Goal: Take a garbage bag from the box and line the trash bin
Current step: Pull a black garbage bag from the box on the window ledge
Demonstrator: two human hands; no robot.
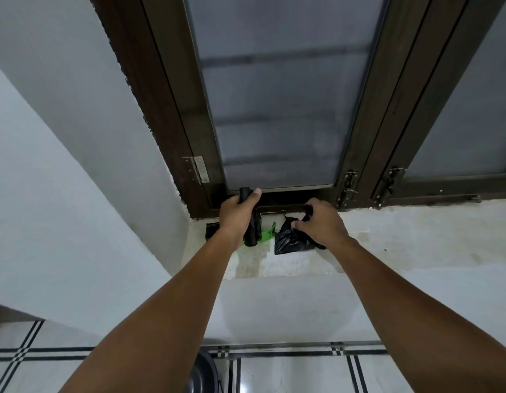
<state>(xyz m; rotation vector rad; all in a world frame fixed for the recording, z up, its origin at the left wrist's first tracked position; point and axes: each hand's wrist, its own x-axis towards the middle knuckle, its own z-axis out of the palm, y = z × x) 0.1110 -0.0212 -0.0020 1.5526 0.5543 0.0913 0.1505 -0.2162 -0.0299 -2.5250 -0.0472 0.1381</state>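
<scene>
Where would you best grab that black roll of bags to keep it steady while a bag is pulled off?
Grip the roll of bags around its middle, from the left, as the left hand does. It stands upright, both ends show, and the loose bag in the right hand lies to its right.

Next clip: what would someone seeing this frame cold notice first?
Two bare arms reach up to a window ledge at mid-frame. The left hand grips a black roll of garbage bags, held upright; the right hand pinches a crumpled black bag lying on the ledge. Above them a dark-framed frosted window fills the top, and a bit of green packaging shows between the hands.
</scene>
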